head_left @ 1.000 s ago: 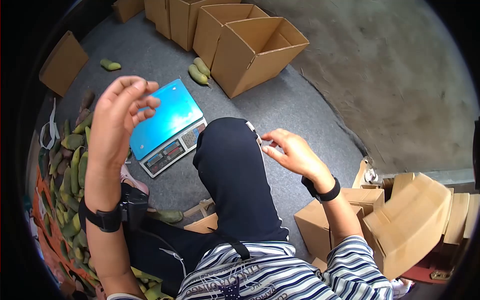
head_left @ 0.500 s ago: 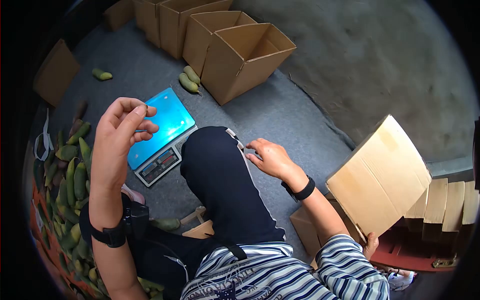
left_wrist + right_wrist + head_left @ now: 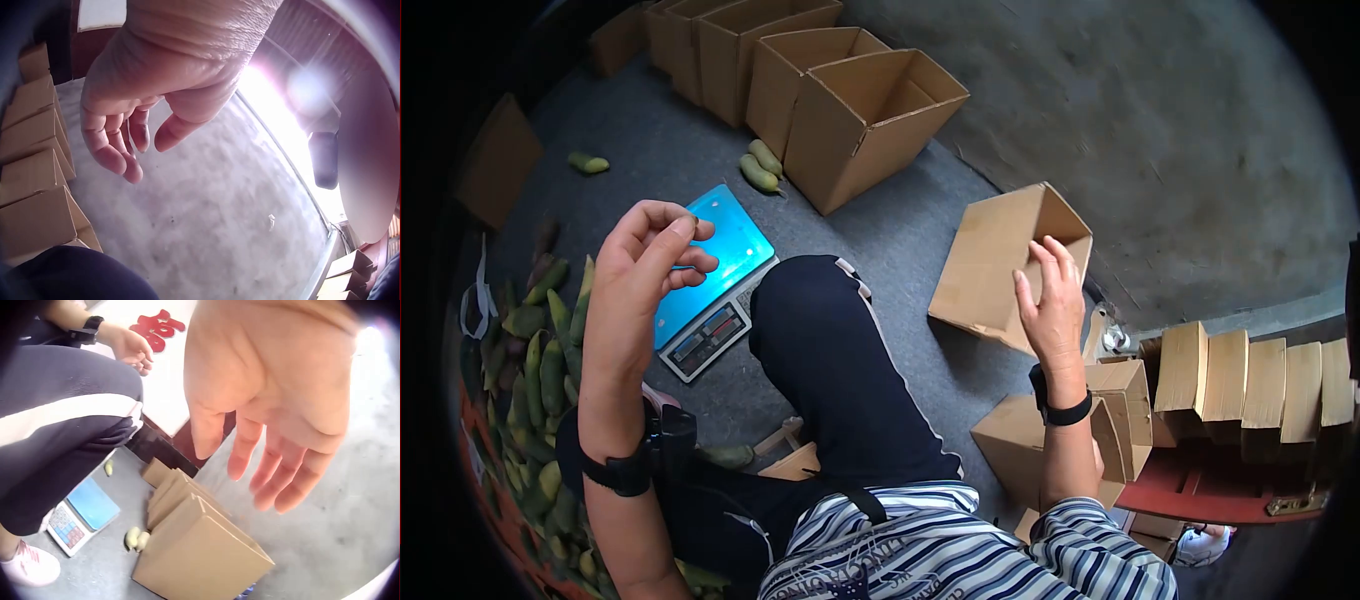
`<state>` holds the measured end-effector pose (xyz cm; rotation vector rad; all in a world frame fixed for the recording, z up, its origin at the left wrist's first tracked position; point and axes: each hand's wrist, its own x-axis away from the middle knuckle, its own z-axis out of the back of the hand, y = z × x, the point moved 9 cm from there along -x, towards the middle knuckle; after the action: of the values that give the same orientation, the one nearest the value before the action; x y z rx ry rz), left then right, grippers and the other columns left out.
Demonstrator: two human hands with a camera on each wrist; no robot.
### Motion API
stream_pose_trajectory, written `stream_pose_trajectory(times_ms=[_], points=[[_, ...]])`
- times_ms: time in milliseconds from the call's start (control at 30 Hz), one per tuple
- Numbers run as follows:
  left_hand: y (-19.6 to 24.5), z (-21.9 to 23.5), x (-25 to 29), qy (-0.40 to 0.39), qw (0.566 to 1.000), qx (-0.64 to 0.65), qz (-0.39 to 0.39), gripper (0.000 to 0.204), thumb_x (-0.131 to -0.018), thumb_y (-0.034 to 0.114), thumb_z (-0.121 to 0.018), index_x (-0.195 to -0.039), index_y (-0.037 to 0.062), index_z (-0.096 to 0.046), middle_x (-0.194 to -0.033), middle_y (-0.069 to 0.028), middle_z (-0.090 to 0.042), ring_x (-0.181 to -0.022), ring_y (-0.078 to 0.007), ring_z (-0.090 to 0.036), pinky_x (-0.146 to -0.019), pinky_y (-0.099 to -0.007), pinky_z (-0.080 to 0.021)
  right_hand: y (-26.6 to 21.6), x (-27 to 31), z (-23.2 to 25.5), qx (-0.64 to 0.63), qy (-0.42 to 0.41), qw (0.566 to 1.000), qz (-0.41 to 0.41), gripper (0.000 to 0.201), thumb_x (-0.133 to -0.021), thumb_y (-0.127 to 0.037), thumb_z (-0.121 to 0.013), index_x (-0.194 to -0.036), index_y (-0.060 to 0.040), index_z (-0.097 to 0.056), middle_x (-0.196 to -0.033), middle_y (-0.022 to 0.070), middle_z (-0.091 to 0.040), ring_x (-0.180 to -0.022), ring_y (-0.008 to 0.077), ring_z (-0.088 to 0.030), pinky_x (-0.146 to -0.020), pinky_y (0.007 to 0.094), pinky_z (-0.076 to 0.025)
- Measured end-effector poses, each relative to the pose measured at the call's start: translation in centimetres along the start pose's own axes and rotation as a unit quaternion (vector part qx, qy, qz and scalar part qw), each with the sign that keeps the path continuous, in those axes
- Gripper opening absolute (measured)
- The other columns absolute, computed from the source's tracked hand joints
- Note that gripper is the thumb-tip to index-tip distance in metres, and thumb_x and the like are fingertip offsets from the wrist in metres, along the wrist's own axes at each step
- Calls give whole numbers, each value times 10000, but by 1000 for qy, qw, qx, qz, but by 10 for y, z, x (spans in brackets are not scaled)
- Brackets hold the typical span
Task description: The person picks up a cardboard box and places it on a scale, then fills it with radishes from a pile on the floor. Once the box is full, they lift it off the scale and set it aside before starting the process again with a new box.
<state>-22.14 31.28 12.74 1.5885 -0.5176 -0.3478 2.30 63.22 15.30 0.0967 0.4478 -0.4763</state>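
My left hand [image 3: 650,255] hangs in the air in front of the blue pan of a digital scale [image 3: 720,240], overlapping it in the head view. Its fingers [image 3: 112,159] curl loosely and hold nothing. My right hand [image 3: 1055,305] is raised, overlapping an open cardboard box [image 3: 985,260] in the head view. That box tilts, its opening toward the wall. In the right wrist view the right hand [image 3: 269,419] has relaxed, spread fingers with nothing between them. My bent knee [image 3: 810,320] stands between the two hands.
A row of open cardboard boxes [image 3: 850,150] stands at the back, with two pale green vegetables [image 3: 760,170] beside it. Many long green vegetables [image 3: 550,370] are heaped at left. More boxes [image 3: 1010,450] and folded cardboard [image 3: 1225,375] are at right, by a red board [image 3: 1200,485].
A box that another person's hand held at right has swung forward onto the floor side near the wall. My right hand has moved right and up beside it. The left hand barely moved.
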Motion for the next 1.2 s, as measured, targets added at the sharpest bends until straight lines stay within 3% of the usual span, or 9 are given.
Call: stream_pose_trajectory(times_ms=[167,400,600,800,867,933,1067,1100,1200], points=[[4,0,2,-7,1000,5,-10,175,-950,225,-560,-1001,58,-563,-979,-58,-623,-783,-87,-615,-714,-235,-479,95,25,-64,47,-103,985,-127,715,-819,-409,-694,-1323,40,-456,-1361,247,-458,-1254,372,-455,-1044,432,-388],[-5,4,0,5,1000,-5,7,171,-948,225,-564,-989,58,-564,-970,-63,-623,-778,-97,-615,-703,-239,-478,98,10,-123,26,-101,990,-90,740,-824,-453,-677,-1309,63,-466,-1352,251,-474,-1274,368,-445,-1062,431,-372],[-10,6,1,15,1000,-11,18,160,-953,212,-558,-991,56,-562,-971,-69,-624,-774,-102,-618,-697,-236,-483,154,-55,-216,-50,-144,967,-206,832,-812,-523,-661,-1337,81,-436,-1314,302,-494,-1256,381,-472,-1060,422,-375],[-10,19,3,41,999,-17,29,151,-954,201,-554,-982,53,-563,-965,-70,-625,-769,-97,-614,-696,-231,-483,183,-62,-312,-230,-206,893,-329,654,-782,-368,-720,-1250,50,-534,-1160,238,-635,-1102,330,-613,-947,387,-473],[-6,21,5,45,999,-17,20,184,-924,198,-578,-982,23,-571,-962,-87,-626,-805,-130,-614,-725,-265,-479,203,-44,-361,-212,-316,873,-306,601,-811,-263,-711,-1300,17,-501,-1236,226,-597,-1050,339,-627,-940,392,-482],[-4,24,4,50,998,-21,17,171,-933,201,-568,-977,36,-567,-961,-79,-625,-791,-117,-611,-719,-254,-483,198,-39,-352,-95,-295,913,-267,388,-840,-142,-653,-1198,-10,-581,-1115,164,-665,-938,286,-662,-883,373,-509],[-1,24,2,53,998,-15,12,162,-940,205,-560,-972,46,-565,-956,-73,-625,-776,-111,-610,-719,-247,-487,184,6,-291,-266,-361,838,-312,283,-836,-84,-648,-1103,3,-606,-914,94,-682,-828,209,-655,-592,346,-555],[-1,23,1,48,999,-8,4,166,-940,207,-562,-969,44,-566,-946,-74,-627,-777,-112,-610,-722,-252,-488,194,17,-287,-231,-402,859,-218,292,-829,-96,-670,-1094,5,-602,-879,88,-670,-768,179,-644,-519,337,-537],[1,22,3,45,999,-1,3,166,-941,205,-563,-971,42,-566,-947,-76,-632,-785,-115,-617,-727,-255,-490,158,65,-217,-136,-591,776,-174,288,-793,-177,-728,-1020,-17,-650,-834,48,-650,-707,107,-613,-690,286,-530]])
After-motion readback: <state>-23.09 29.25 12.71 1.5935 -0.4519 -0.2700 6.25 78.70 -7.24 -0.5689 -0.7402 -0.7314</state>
